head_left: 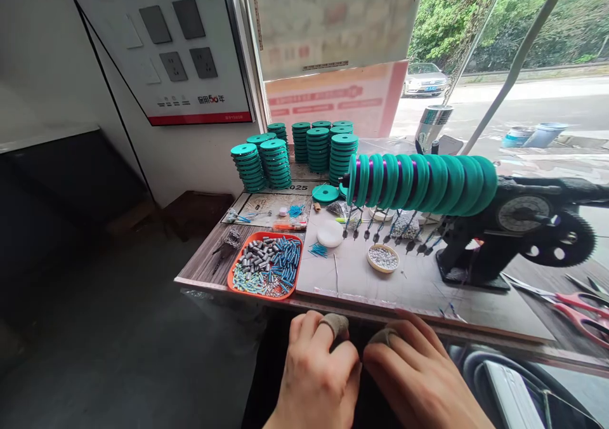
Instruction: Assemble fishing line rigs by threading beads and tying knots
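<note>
Daylight flooding through window, washing out road; floor sinking into deep shadow. Worktop showing fairly sharp, poster blurring, outer edges stretching.

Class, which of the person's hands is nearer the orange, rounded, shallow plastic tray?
Left: the left hand is in front of the orange tray, slightly right of it, while the right hand is clearly farther right.
</note>
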### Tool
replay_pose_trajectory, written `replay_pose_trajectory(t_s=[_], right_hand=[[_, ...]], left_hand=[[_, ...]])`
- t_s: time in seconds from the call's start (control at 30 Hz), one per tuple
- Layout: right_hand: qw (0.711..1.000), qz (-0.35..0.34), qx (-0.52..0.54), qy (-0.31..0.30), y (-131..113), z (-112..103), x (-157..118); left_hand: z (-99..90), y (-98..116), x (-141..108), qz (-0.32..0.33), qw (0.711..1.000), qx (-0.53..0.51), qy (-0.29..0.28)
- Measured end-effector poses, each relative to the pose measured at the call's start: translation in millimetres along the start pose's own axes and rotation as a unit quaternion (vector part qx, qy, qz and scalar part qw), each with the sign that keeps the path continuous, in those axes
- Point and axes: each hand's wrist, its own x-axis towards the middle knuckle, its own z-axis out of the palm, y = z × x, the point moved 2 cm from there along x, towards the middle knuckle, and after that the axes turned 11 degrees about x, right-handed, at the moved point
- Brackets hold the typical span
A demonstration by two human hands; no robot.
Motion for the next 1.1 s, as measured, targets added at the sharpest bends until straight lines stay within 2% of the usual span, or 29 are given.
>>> replay_pose_trajectory(t_s=[0.2, 0.43, 0.67, 0.73, 0.83, 0.97, 1.1], right_hand=[[1.000, 0.008, 0.013, 0.016, 4, 0, 0], [0.999, 0.007, 0.024, 0.028, 6, 0, -5], [0.999, -0.010, 0.011, 0.045, 4, -2, 0], [0.999, -0.018, -0.006, 0.030, 1, -5, 5], [0.999, -0.026, -0.032, 0.003, -3, -10, 11], [0.999, -0.031, -0.035, 0.019, -6, -13, 12], [0.999, -0.022, -0.037, -0.014, -6, -11, 10]], left_hand=[[-1.2, 0, 2, 0.000, 1.000, 0.005, -0.005], [-8.2, -11, 9, -0.052, 0.990, -0.059, -0.114], [-14.2, -14, 15, -0.014, 0.982, -0.070, -0.177], [-13.9, -14, 16, -0.017, 0.979, -0.074, -0.187], [-13.5, -13, 16, -0.021, 0.979, -0.079, -0.187], [-15.4, -12, 15, -0.015, 0.984, -0.080, -0.157], [-16.8, -11, 16, -0.017, 0.986, -0.083, -0.141]])
